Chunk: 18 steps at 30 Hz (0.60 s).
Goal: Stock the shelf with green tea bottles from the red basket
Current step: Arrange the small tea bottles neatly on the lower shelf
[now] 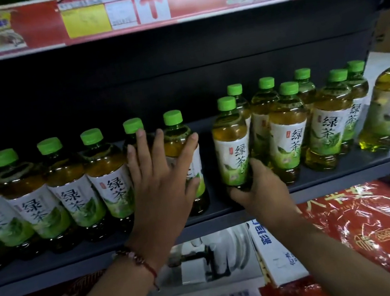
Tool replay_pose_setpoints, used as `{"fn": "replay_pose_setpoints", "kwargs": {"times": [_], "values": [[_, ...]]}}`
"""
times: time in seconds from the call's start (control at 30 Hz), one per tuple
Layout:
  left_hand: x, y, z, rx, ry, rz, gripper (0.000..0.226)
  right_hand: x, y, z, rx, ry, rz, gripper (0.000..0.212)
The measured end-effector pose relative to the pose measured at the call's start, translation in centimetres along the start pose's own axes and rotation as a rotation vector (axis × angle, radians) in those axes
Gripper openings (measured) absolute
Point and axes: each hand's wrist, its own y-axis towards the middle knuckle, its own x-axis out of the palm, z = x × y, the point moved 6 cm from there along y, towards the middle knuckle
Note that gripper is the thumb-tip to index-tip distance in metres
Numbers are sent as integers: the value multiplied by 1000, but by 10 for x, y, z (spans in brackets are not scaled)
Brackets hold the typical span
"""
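Gripping a green tea bottle (232, 146) near its base, the right hand (257, 189) is holding it upright on the dark shelf (220, 210), in the gap between two bottle groups. The left hand (160, 179) is pressing its straight, spread fingers against two bottles (181, 134) ending the left row (48, 190). The right group (312, 117) is standing just beside the held bottle.

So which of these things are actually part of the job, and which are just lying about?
Part of the job:
- green tea bottles lined up on the shelf
- bottle gripped by the right hand
- left hand, flat against the row

Just lying about:
- red packages below
- white boxes below
- price strip above
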Motion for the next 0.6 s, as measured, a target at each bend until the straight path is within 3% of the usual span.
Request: {"fn": "replay_pose_setpoints", "kwargs": {"times": [0.17, 0.43, 0.6], "values": [[1, 0, 2, -8, -16, 10, 81, 17, -5, -12, -69, 32, -55, 69], [-5, 2, 14, -47, -40, 33, 73, 6, -8, -19, -139, 52, -88, 63], [-9, 11, 42, -10, -93, 91, 64, -63, 6, -34, -100, 408, 168, 35]]}}
